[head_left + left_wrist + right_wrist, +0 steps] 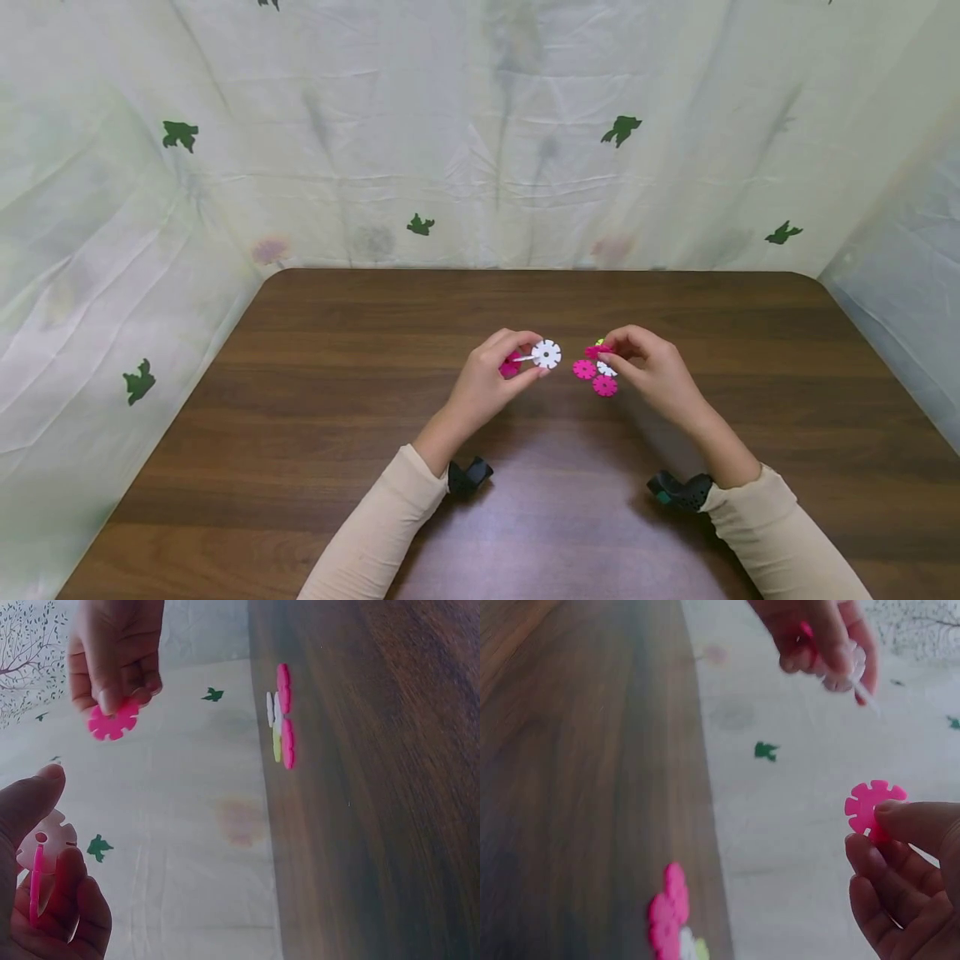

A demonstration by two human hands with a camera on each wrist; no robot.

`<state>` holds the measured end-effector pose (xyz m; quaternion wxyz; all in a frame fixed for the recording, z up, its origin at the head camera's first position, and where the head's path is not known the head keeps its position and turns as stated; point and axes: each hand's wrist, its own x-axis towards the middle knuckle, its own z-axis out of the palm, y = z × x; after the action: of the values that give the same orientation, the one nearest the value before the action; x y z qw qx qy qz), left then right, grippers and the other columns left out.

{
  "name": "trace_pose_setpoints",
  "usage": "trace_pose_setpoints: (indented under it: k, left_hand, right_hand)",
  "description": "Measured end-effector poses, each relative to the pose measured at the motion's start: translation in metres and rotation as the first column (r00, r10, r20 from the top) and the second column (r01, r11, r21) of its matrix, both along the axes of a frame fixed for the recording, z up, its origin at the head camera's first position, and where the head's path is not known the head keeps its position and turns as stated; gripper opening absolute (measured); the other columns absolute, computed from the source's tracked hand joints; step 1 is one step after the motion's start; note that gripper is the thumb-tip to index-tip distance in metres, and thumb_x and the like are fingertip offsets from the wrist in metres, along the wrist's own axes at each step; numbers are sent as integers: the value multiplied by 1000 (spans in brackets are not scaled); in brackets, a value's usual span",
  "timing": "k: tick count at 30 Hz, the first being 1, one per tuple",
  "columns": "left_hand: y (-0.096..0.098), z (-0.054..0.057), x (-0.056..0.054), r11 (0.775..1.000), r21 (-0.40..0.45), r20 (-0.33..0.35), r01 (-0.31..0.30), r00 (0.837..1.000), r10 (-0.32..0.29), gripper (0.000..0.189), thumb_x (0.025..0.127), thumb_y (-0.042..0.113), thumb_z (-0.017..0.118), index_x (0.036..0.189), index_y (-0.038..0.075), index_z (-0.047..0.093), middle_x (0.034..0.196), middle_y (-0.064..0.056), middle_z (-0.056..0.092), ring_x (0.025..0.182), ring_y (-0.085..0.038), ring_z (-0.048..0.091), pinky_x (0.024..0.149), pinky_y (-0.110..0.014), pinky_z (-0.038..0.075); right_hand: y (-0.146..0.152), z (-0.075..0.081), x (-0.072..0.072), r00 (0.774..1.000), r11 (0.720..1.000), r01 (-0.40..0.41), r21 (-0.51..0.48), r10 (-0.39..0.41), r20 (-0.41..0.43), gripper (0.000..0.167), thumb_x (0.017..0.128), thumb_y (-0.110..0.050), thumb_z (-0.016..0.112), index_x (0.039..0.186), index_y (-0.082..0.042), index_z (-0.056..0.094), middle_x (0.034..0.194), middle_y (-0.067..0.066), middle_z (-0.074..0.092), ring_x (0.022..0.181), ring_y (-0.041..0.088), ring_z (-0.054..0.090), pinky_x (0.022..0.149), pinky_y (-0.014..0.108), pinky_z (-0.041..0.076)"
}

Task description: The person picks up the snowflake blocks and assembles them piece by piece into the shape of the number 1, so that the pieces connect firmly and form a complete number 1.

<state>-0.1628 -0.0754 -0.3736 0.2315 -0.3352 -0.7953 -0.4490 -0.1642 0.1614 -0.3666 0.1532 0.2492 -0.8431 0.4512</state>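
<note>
My left hand (487,379) grips a small joined piece of notched plastic discs. A white disc (547,354) stands at its front, and a pink disc (510,365) is slotted in behind, among the fingers. Across from it, my right hand (660,375) pinches a single pink notched disc (868,808) between thumb and fingers, held above the table. The two hands are apart, raised at similar height. Below the right hand, loose discs lie flat: a pink one (584,369), another pink one (604,386), a white one (607,368) partly hidden by the fingers, and a yellow-green one (277,746).
The brown wooden table (337,433) extends around the hands to rounded far corners. Behind it hangs a pale curtain (435,125) with green bird shapes. Each wrist wears a black camera band, the left band (470,477) and the right band (678,492).
</note>
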Motion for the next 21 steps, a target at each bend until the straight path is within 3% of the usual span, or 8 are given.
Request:
trace_pose_setpoints:
  k: [9,21]
  left_hand:
    - [0,1,0,1000,-8,18,3,1000,-2,32,72,11,76,101,5,62,86,0,56,79,-8,51,66,-13,42]
    - [1,1,0,1000,-17,28,9,1000,-8,34,71,10,76,101,4,62,87,-1,56,79,-8,52,65,-12,42]
  right_hand:
    - [-17,13,4,997,996,-80,-28,80,-21,19,73,2,71,86,-7,61,82,-4,58,73,11,55,62,22,46]
    - [-23,17,4,994,995,-99,9,100,-47,19,72,0,72,87,-10,64,85,-7,59,75,10,54,64,24,46]
